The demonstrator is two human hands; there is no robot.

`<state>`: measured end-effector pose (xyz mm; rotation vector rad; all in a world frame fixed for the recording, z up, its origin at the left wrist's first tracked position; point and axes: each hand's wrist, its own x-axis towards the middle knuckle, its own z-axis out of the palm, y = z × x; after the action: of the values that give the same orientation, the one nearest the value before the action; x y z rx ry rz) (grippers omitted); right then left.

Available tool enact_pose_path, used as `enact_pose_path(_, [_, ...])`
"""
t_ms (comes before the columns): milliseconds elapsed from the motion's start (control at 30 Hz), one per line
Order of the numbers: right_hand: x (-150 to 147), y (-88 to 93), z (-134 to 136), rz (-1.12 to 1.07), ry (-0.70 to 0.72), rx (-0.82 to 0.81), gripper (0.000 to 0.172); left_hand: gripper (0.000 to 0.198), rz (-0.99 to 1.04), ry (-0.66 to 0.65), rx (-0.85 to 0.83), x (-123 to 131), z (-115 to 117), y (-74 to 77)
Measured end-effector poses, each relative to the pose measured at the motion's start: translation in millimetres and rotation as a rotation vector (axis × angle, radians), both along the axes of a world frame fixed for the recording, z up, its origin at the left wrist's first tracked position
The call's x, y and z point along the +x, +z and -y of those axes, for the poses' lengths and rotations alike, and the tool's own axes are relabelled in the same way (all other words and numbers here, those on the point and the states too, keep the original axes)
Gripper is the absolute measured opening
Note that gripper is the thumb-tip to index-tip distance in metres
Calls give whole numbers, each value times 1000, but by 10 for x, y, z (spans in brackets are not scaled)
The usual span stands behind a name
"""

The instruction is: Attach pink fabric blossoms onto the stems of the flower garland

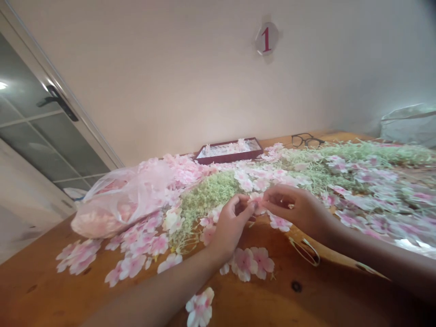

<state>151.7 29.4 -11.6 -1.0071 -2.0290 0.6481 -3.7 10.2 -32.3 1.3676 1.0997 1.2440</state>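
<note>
Between my two hands, just above the wooden table (235,304), is a pale pink artificial flower (258,200). My left hand (235,218) pinches it from the left with thumb and fingers. From the right, my right hand (289,204) closes its fingertips on the same flower. Loose pink and white flower pieces (247,263) lie on the table below the hands. Behind and left of them spreads a pile of small green artificial stems (211,193). A thin pale loop (306,252) lies under my right wrist.
A clear plastic bag (119,200) of pink petals sits at the left. Against the wall stands a dark red tray (221,158), with eyeglasses (307,141) to its right. More green stems and flowers (374,181) cover the right side. A door handle (61,102) shows far left.
</note>
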Motion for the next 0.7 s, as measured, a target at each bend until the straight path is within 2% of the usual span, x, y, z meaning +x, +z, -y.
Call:
enact_pose_path(267, [-5, -18, -3, -12, -42, 2, 13, 20, 24, 2, -1, 5, 5, -5])
enact_pose_path(467, [-19, -16, 0, -26, -33, -59, 14, 19, -9, -2, 7, 5, 13, -2])
enact_pose_path(700, [-51, 0, 6, -50, -34, -46, 14, 20, -29, 2, 0, -2, 25, 5])
